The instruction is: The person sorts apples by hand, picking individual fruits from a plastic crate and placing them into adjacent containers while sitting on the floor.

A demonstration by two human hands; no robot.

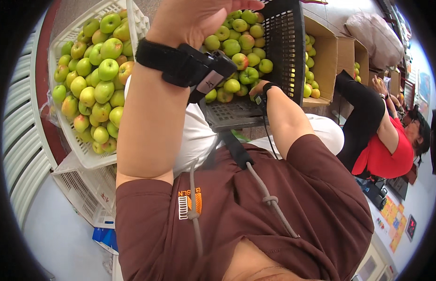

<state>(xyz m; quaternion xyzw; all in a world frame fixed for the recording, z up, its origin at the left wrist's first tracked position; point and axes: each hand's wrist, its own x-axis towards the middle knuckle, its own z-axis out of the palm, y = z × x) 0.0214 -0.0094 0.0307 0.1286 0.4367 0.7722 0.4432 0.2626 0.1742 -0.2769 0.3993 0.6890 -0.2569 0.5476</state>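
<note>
My left hand (192, 18) is raised over the black crate (286, 51), partly cut off by the top edge. One finger stretches out to the right, and nothing shows in the hand. Green apples with red blushes (232, 47) fill most of the crate, while its slatted floor shows at the near end. My right hand (260, 89) reaches down into the crate's near right part, close against the apples. Its fingers are mostly hidden, so I cannot see whether they grip one. Both wrists wear black straps, the left with a small device (213, 75).
At left stands a white crate (91, 161) heaped with green apples (93, 89), above another white crate (82, 187). Cardboard boxes (323, 61) holding apples line the right. A person in a red top (391, 150) sits beyond, near a large pale sack (375, 40).
</note>
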